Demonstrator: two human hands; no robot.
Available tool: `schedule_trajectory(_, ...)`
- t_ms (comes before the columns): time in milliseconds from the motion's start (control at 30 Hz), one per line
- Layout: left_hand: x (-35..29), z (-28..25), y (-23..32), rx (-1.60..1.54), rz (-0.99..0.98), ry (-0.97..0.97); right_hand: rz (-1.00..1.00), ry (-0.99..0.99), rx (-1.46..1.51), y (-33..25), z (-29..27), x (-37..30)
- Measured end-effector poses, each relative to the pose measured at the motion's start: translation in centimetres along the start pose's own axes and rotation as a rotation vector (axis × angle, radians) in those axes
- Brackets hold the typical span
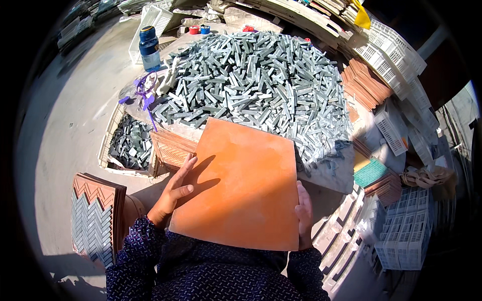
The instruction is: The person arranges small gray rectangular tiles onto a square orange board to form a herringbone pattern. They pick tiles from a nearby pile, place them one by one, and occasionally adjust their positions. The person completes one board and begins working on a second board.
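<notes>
A flat, square orange board (241, 185), plain and slightly mottled, is tilted in front of my body. My right hand (303, 213) grips its right edge, with part of the hand hidden behind it. By the left edge my left hand (173, 194) has its thumb and fingers spread, casting a shadow across the board; whether it touches the edge I cannot tell. Beyond the board lies a large heap of small grey-green stone strips (251, 80) on a worktable (331, 173).
Left of me stand stacked herringbone tile sheets (93, 220) and a crate of dark stone pieces (128, 143). Another herringbone board (171, 149) sits behind my left hand. A blue bottle (149, 49) and purple ribbon (145, 93) are at the far left. White crates (406, 228) stand right, beside a slatted pallet (337, 241).
</notes>
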State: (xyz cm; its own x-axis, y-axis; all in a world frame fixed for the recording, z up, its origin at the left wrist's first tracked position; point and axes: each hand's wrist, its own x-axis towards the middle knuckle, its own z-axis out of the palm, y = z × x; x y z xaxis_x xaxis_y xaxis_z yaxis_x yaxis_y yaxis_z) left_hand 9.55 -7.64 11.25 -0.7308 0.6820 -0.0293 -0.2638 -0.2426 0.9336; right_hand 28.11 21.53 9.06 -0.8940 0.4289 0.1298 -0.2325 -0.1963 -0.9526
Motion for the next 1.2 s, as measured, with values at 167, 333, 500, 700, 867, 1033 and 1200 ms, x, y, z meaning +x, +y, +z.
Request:
schedule_trajectory(167, -2.0, -2.4, -5.3, 0.109, -0.023, 0.062, 0.035, 0.117, -0.203, 4.0, 1.0, -2.8)
schedule_trajectory(333, -2.9, -3.0, -8.2, 0.389, 0.038, 0.08, -0.012, 0.186, -0.641, 7.0, -0.2, -4.5)
schedule_trajectory(500, -2.9, -2.6, -8.9, 0.529, 0.034, 0.11, 0.178, 0.221, -0.798, 6.0, 0.4, -3.9)
schedule_trajectory(700, -3.1, -4.4, -10.2, 0.767, 0.049, 0.064, -0.13, 0.178, -1.23, 7.2, -0.9, -4.0)
schedule_trajectory(867, 4.4, -3.6, -6.5, 1.055, 0.303, 0.185, -0.258, 0.133, -1.197, 5.2, -0.5, 5.4)
schedule_trajectory(1033, 13.5, -3.4, -5.3, 1.515, 0.374, 0.067, -0.371, -0.025, -1.37, 7.2, 0.0, 13.3)
schedule_trajectory(1200, 14.8, -5.3, -7.6, 1.375, 0.461, 0.138, -0.38, -0.013, -1.333, 7.7, 0.5, 13.9)
